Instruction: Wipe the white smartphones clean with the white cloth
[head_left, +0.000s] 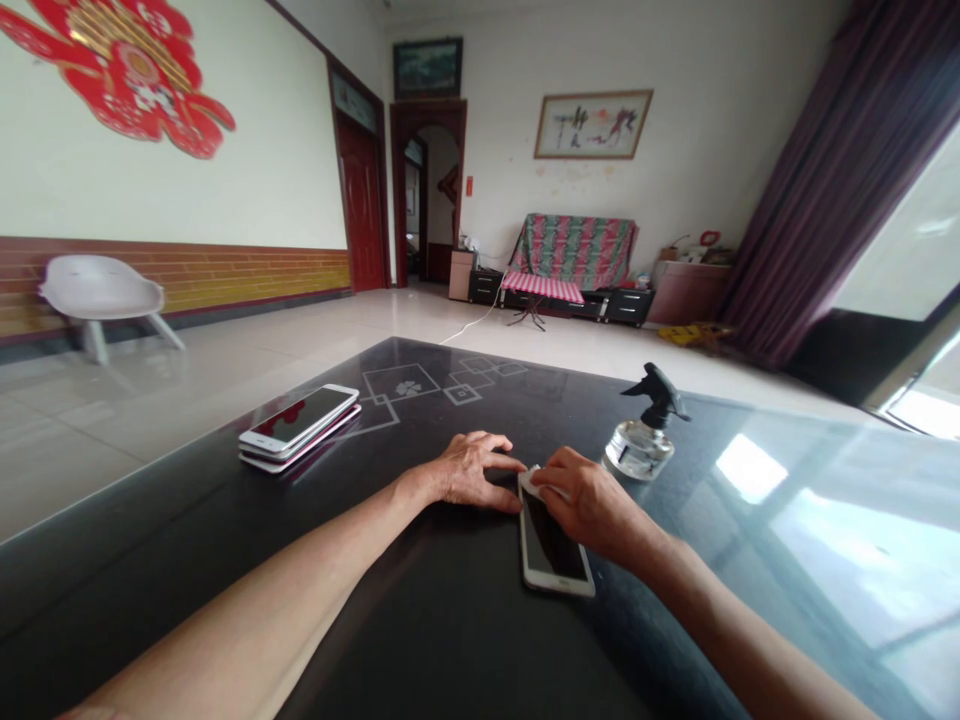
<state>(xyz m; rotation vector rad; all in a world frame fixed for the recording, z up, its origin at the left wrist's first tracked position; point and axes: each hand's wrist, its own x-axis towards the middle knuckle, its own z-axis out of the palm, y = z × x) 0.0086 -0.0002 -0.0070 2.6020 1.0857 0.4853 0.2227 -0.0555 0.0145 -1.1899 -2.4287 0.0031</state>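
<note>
A white-framed smartphone (556,545) lies screen up on the dark glossy table. My right hand (592,500) is closed over its upper end, pressing a small white cloth or tissue (534,482) onto the glass; most of that piece is hidden under the fingers. Along the phone's upper left edge, the thumb and a fingertip of my left hand (472,472) touch the frame, with the fingers spread apart. Just beyond my right hand stands a clear spray bottle (639,445) with a black trigger head, partly filled with liquid.
Farther left on the table (420,620), several white phones (300,425) are stacked, the top one screen up. A white child's chair (105,295) stands on the tiled floor. At the far wall are a small table with a striped cover (541,288) and a cloth-draped object (574,250).
</note>
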